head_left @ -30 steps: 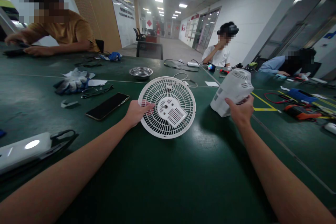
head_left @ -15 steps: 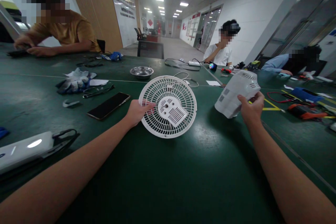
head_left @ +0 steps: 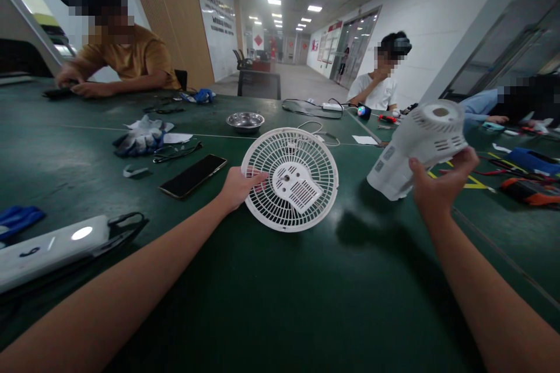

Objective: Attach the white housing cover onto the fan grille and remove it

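Observation:
A round white fan grille (head_left: 301, 186) with a slotted centre plate stands tilted over the green table. My left hand (head_left: 242, 186) pinches its left rim, thumb in front and fingers showing behind the bars. To the right, my right hand (head_left: 440, 186) grips a white plastic fan housing (head_left: 413, 148), thumb on the near side and fingers around the far side. The housing leans, its vented end with a round opening facing up. Labels show on its left side. Whether its lower end touches the table I cannot tell.
A phone (head_left: 193, 176), work gloves (head_left: 144, 136) and a metal bowl (head_left: 245, 122) lie left and behind the grille. At left is a white device (head_left: 65, 247) with a strap. An orange multimeter (head_left: 531, 191) lies far right. Several people sit around the table (head_left: 280, 303).
My right hand has raised and tilted the housing, so its vented top with the round opening now shows. The left hand keeps its hold on the grille. The view has shifted slightly left.

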